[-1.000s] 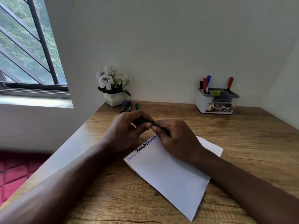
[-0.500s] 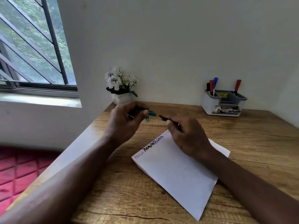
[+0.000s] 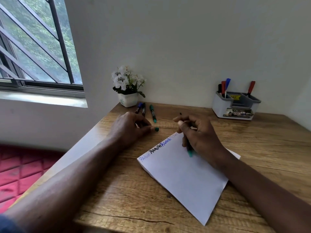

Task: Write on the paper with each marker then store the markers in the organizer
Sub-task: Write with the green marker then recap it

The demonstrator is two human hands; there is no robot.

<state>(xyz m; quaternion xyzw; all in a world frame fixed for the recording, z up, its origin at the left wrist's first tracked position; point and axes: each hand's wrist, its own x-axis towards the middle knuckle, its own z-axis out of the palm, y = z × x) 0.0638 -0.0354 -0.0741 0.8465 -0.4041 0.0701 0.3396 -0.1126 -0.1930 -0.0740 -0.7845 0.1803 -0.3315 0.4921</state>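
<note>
A white paper (image 3: 185, 175) lies slanted on the wooden desk (image 3: 252, 148), with words in light blue, black and blue along its top edge. My right hand (image 3: 200, 137) grips an uncapped green marker (image 3: 189, 149) above the paper's upper corner, its tip pointing away. My left hand (image 3: 129, 128) pinches the green cap (image 3: 156, 129) just left of the paper. Three capped markers lie near the flower pot: blue (image 3: 139, 107), black (image 3: 143, 109) and green (image 3: 152, 113). The grey-white organizer (image 3: 234, 106) at the back right holds several markers.
A white pot of white flowers (image 3: 127, 86) stands at the desk's back left corner against the wall. A barred window (image 3: 33, 47) is on the left, and a red quilted surface (image 3: 21, 174) lies below the desk's left edge.
My hands pulled apart, taking the cap off the green marker. The left hand carried the cap down toward the desk, and the right hand turned the marker over the paper's top edge.
</note>
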